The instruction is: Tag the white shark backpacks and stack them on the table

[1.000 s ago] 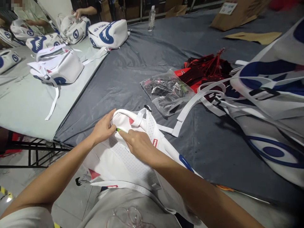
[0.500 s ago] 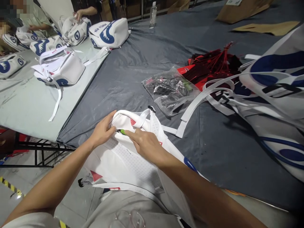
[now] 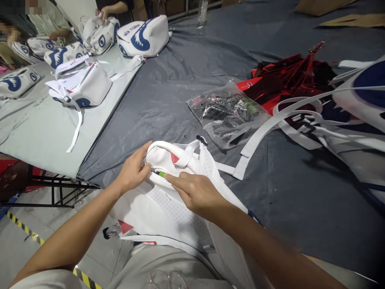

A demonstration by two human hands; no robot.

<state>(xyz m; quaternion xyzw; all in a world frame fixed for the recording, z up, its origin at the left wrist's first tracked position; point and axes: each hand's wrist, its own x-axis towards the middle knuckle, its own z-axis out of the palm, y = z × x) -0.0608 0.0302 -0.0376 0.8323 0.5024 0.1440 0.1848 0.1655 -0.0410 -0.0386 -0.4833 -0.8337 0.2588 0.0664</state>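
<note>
A white backpack (image 3: 168, 210) with dotted mesh straps and red tags lies against my lap and the table edge. My left hand (image 3: 134, 169) grips its top seam, thumb on the near side and fingers over the far side. Between the fingers of my right hand (image 3: 197, 192) is a small green-handled tool (image 3: 161, 174) with a dark, narrow tip. That tip meets the white seam close to my left thumb. Most of the tool is covered by my right hand, so its exact kind cannot be made out.
Beyond the backpack lie a clear plastic bag (image 3: 225, 114) of dark items and a pile of red-and-black tags (image 3: 288, 80). Another white-and-blue bag (image 3: 349, 132) with loose straps is at right. More white bags (image 3: 90, 82) stand on the pale left table, where other people work.
The view has shifted a little, so the scene sits differently. Both hands stay at the same seam, and the green tool keeps its tip near my left thumb.
</note>
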